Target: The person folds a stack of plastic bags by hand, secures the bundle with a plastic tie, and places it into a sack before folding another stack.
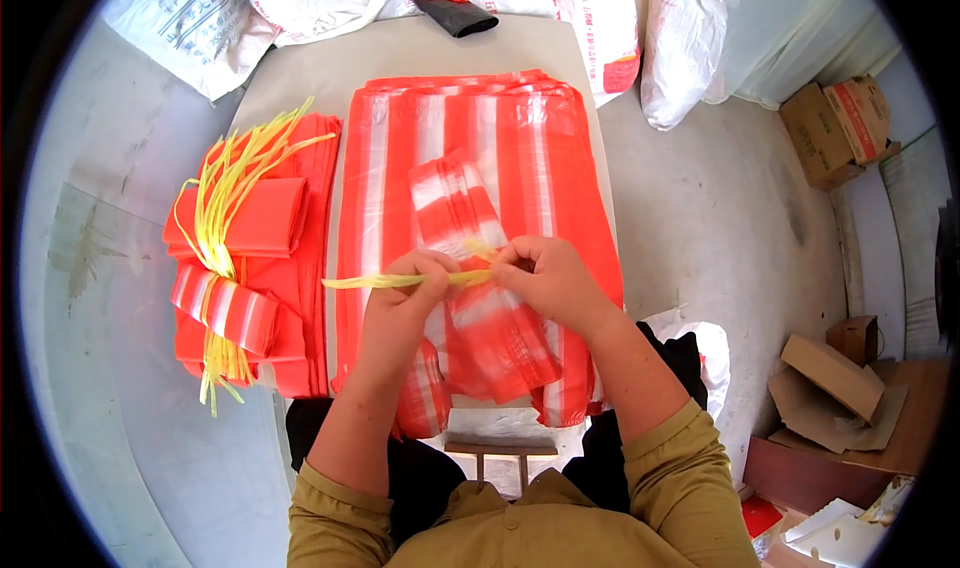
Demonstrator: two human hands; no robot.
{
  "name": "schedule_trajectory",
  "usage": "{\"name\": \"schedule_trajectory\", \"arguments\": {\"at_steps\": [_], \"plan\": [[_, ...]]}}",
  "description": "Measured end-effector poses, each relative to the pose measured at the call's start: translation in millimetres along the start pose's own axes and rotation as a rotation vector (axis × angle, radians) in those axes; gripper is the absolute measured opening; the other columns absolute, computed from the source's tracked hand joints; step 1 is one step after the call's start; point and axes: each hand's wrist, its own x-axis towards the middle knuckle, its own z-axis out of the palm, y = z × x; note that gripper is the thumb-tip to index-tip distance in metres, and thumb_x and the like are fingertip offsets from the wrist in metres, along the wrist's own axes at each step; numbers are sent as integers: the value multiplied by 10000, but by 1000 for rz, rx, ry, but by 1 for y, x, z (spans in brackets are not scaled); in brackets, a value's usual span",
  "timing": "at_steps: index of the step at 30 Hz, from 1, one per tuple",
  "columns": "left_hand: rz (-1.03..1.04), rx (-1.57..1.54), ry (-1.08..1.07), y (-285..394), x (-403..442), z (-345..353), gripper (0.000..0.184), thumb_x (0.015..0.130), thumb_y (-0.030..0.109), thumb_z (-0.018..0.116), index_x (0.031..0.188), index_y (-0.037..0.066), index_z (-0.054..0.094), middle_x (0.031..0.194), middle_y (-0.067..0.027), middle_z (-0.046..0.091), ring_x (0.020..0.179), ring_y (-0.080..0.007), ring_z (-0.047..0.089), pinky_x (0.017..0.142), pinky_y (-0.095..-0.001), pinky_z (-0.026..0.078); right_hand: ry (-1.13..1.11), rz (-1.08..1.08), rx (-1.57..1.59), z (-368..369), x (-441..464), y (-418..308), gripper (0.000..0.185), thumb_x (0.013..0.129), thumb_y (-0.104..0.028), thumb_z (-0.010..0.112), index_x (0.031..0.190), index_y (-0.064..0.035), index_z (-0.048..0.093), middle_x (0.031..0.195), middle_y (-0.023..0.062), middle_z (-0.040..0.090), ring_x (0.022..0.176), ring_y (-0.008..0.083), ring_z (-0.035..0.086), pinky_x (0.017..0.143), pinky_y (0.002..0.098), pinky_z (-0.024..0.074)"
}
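A folded bundle of red and white striped plastic bags [455, 203] lies on a larger stack of striped bags [520, 148]. Around the bundle's middle runs a yellow tie strip [350, 282]. My left hand [412, 286] pinches the strip at the left, and a loose end sticks out past its fingers. Close beside it, my right hand [545, 276] pinches the strip between thumb and forefinger. The bundle's lower part [500, 338] spreads out below my hands and is slightly blurred.
Left of the stack are red bags [265, 218] with a bunch of yellow strips [215, 218] on top. Black and red plastic pieces [455, 13] lie at the table's [545, 40] far end. White sacks [685, 43] stand behind; cardboard boxes [830, 133] sit on the floor at right.
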Motion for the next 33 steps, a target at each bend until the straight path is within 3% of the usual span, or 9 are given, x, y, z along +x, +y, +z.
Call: {"name": "schedule_trajectory", "arguments": {"at_steps": [7, 10, 13, 15, 19, 23, 27, 30, 33], "plan": [[77, 179, -256, 7, -2, -5, 147, 965, 136, 735, 1073, 49, 782, 1008, -53, 656, 946, -155, 611, 839, -290, 494, -42, -314, -234, 8, -6, 1, 167, 931, -180, 713, 991, -25, 702, 903, 115, 677, 815, 262, 682, 714, 379, 534], [110, 201, -239, 6, -2, -5, 212, 951, 95, 738, 1154, 43, 769, 1032, -53, 663, 969, -155, 616, 846, -314, 503, -5, -439, -428, 10, -5, 4, 159, 939, -186, 702, 991, -36, 691, 930, 153, 676, 854, 343, 675, 731, 421, 539], [58, 18, 53, 16, -3, 25, 228, 892, 39, 769, 1119, 19, 759, 1030, -62, 676, 1009, -162, 627, 790, -321, 510, -22, -430, -432, 10, -4, 4, 158, 950, -188, 684, 1000, -37, 682, 938, 165, 673, 871, 375, 663, 742, 436, 542], [283, 412, 64, 11, 4, 25, 274, 852, 49, 800, 1123, 34, 761, 1029, -75, 698, 995, -199, 637, 801, -344, 516, -21, -444, -384, 10, -3, 7, 160, 957, -188, 674, 1021, -41, 678, 942, 169, 681, 875, 379, 671, 745, 431, 546], [380, 919, -20, 13, 5, 19, 319, 776, 65, 837, 1087, 59, 770, 997, -86, 726, 954, -268, 632, 815, -379, 520, -115, -358, -252, 11, -7, 4, 141, 1004, -178, 617, 1034, -49, 667, 939, 133, 680, 861, 290, 659, 763, 378, 519], [342, 919, 55, 5, 4, 20, 191, 776, 60, 823, 962, 60, 782, 888, -83, 714, 878, -277, 632, 792, -377, 520, -95, -194, -113, 13, -10, -5, 141, 1009, -200, 624, 1006, -63, 656, 931, 76, 672, 862, 181, 628, 747, 344, 509], [55, 595, 89, 0, 1, 22, 106, 868, 97, 787, 948, 29, 772, 858, -64, 712, 829, -176, 655, 753, -316, 520, -20, -59, 56, 12, -14, -23, 182, 913, -144, 711, 1068, -77, 645, 899, 161, 680, 839, 277, 710, 748, 382, 551], [-94, 411, 90, -9, 1, 16, 123, 946, 119, 740, 978, 1, 749, 877, -37, 708, 829, -100, 642, 745, -266, 509, -194, -192, -174, 3, -8, -7, 130, 927, -137, 705, 1012, -57, 650, 859, 57, 611, 764, 128, 565, 679, 300, 475], [-116, 420, 45, -5, 2, 16, 129, 1008, 111, 691, 1020, -14, 718, 921, -8, 700, 845, -59, 612, 763, -231, 497, -69, -354, -200, 12, -11, -4, 134, 891, -81, 715, 1009, -53, 657, 850, 69, 602, 740, 153, 575, 670, 311, 483]]}}
